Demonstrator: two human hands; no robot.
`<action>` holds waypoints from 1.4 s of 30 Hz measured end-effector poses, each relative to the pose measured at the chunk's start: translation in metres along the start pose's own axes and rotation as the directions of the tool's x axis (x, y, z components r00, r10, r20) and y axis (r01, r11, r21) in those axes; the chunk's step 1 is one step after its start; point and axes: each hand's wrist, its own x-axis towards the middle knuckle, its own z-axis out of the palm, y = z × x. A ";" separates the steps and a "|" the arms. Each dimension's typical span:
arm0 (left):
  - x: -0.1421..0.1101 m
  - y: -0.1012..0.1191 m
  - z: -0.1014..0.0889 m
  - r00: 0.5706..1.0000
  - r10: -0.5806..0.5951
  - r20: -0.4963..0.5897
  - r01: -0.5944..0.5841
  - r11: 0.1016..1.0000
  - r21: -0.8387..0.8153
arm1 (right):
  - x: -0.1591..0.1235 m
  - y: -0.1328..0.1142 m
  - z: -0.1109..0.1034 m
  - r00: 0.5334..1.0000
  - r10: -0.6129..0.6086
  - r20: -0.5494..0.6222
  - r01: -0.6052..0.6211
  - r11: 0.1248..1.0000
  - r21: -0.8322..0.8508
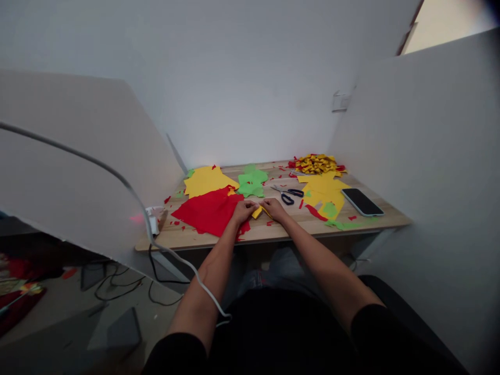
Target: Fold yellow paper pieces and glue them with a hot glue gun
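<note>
My left hand (244, 211) and my right hand (274, 208) meet near the table's front edge, fingers closed on a small folded yellow piece (257, 212) of paper or felt. My left wrist lies over the right part of a large red sheet (209, 212). Just beyond my right hand, scissors with dark handles (288, 199) lie with their blades apart. Green cut pieces (252, 181) are spread behind my hands. The fingertips are too small in view to show exactly how they grip the piece.
On the wooden table (187, 238) lie yellow sheets (205, 179), red scraps and a phone (362, 202). A heap of folded yellow and red pieces (315, 164) sits at the back right. Partitions stand on both sides. A white cable (117, 177) hangs across the left.
</note>
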 end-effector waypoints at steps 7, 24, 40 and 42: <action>0.002 -0.003 0.000 0.998 0.027 -0.050 -0.028 0.999 -0.029 | -0.003 0.001 -0.001 0.999 -0.038 0.039 0.037 0.999 0.021; 0.010 -0.014 -0.006 0.965 0.057 -0.255 -0.088 0.990 -0.112 | -0.003 -0.001 0.002 0.999 0.020 0.045 -0.015 0.994 -0.105; 0.009 -0.013 -0.009 0.908 0.005 -0.420 -0.080 0.983 -0.162 | -0.003 0.002 0.002 0.999 -0.018 -0.050 0.015 0.998 -0.065; 0.007 -0.011 -0.006 0.939 -0.001 -0.345 -0.056 0.986 -0.156 | -0.003 0.002 0.001 0.998 -0.031 -0.047 0.029 0.999 -0.044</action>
